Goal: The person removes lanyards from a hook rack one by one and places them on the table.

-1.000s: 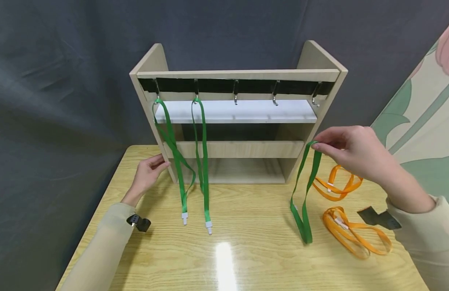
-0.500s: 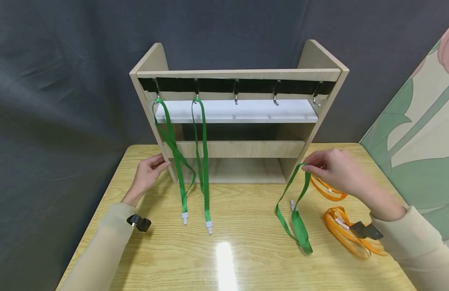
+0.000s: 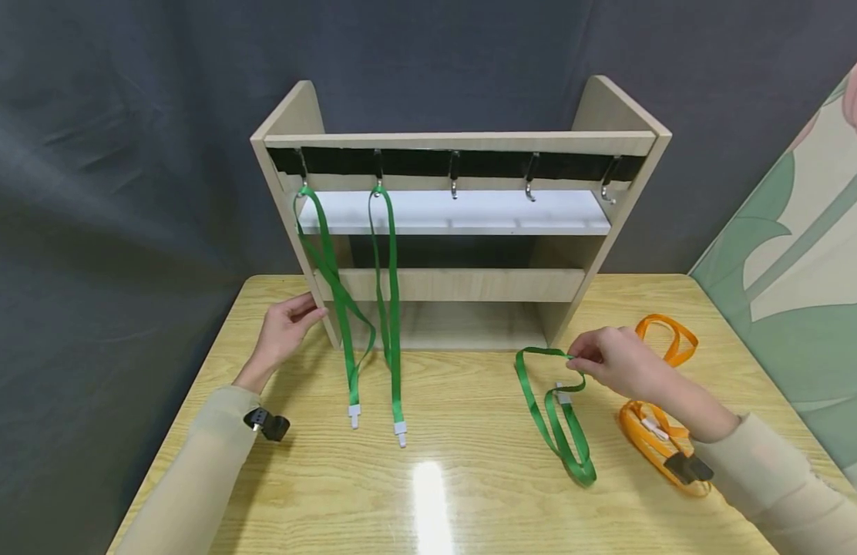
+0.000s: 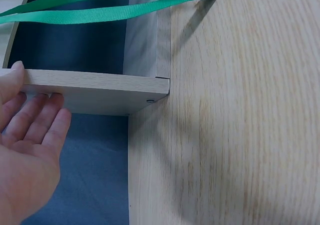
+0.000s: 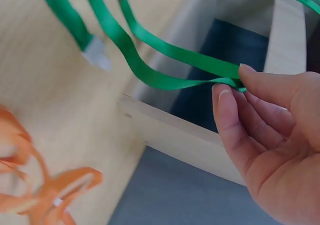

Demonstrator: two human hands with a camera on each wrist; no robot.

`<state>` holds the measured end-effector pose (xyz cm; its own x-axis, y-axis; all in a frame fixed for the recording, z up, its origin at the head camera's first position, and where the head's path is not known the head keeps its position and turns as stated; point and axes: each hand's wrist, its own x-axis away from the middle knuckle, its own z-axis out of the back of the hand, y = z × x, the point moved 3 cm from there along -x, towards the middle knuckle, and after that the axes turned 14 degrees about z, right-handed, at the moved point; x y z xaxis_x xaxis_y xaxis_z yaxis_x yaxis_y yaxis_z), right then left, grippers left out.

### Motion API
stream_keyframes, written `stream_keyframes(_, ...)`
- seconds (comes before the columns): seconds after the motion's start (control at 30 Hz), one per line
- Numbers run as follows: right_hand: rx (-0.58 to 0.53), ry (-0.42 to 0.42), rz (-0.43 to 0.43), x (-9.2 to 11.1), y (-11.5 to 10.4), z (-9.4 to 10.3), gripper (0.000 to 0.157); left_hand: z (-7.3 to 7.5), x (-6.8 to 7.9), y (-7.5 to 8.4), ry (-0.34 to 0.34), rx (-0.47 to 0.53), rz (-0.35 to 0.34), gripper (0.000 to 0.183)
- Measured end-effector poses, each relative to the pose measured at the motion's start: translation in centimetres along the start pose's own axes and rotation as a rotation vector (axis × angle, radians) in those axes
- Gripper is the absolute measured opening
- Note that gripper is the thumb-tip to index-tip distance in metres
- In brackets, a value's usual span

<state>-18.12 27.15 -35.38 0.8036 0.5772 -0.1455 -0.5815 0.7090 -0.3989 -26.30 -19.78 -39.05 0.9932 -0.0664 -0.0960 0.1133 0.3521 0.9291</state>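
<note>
My right hand (image 3: 619,362) pinches the top of a green lanyard (image 3: 584,472) between thumb and fingertips. The lanyard's lower loop lies on the table, and its white clip (image 5: 97,54) shows in the right wrist view. At the left side of the wooden shelf (image 3: 456,285), my left hand (image 3: 279,339) holds the side panel, thumb on the front edge and fingers against the outer face. Two other green lanyards hang from the two leftmost hooks: one is twisted (image 3: 340,308), the other hangs straighter (image 3: 394,324). Both have white clips at the bottom.
Three more metal hooks, one of them the middle hook (image 3: 454,189), line the black strip to the right. Two orange lanyards lie on the table at the right: a near one (image 3: 640,435) partly under my right forearm, and a far one (image 3: 680,356). A dark curtain (image 3: 442,62) stands behind.
My right hand has come down and to the left with the green lanyard, whose loop has folded and spread onto the table. My left hand has stayed on the shelf side.
</note>
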Motion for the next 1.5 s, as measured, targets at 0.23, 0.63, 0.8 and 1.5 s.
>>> stream_keyframes(0.23, -0.06, -0.136, 0.013, 1.0, 0.4, -2.4, 0.01, 0.0, 0.0, 0.0, 0.001, -0.013, -0.006, 0.034)
stream_keyframes(0.63, -0.168, -0.35, 0.02, 2.4, 0.3, -5.6, 0.019, 0.0, 0.1, 0.1, 0.004, -0.011, -0.01, 0.034)
stream_keyframes(0.8, -0.19, -0.385, -0.011, 2.8, 0.4, -6.5, 0.015, 0.0, 0.1, 0.1, 0.007, -0.017, -0.006, 0.034)
stream_keyframes(1.5, -0.222, -0.369, -0.014, 3.0, 1.1, -6.4, 0.018, -0.1, 0.1, 0.1, 0.007, -0.017, -0.01, 0.034)
